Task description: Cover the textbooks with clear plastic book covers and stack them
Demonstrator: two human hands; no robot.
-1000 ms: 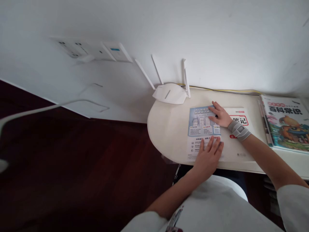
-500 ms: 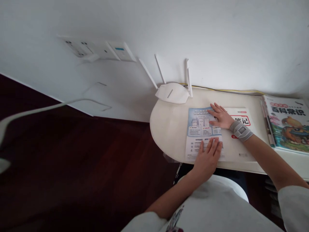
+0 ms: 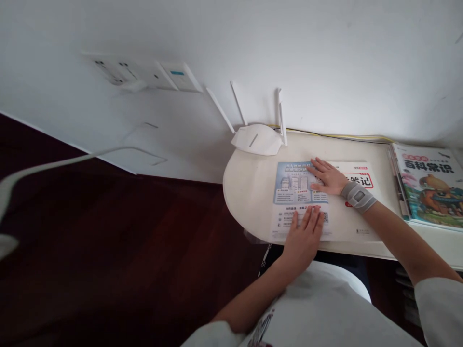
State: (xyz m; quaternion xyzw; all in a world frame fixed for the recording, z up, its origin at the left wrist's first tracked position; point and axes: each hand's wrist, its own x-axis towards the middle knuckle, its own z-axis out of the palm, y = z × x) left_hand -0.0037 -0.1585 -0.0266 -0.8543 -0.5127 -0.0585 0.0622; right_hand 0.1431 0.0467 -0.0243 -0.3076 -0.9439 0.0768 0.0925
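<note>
A blue and white printed sheet (image 3: 294,197) lies flat near the rounded left end of the white table. Beside it on the right is a white booklet (image 3: 358,212) with a red-framed title, partly hidden by my right hand and wrist. My left hand (image 3: 303,236) rests on the lower part of the sheet, fingers stretched out. My right hand (image 3: 328,177), with a grey band on its wrist, lies spread over the sheet's upper right edge and the booklet. Neither hand grips anything.
A white router (image 3: 257,139) with upright antennas stands at the table's back left. Yellow and black cables run along the wall. Stacked books (image 3: 430,185) lie at the right. The table's rim (image 3: 231,207) curves at the left; wall sockets (image 3: 144,74) are beyond.
My left hand has shifted slightly left along the sheet. My right hand has also moved a little left, staying spread. The sheet sits slightly farther left.
</note>
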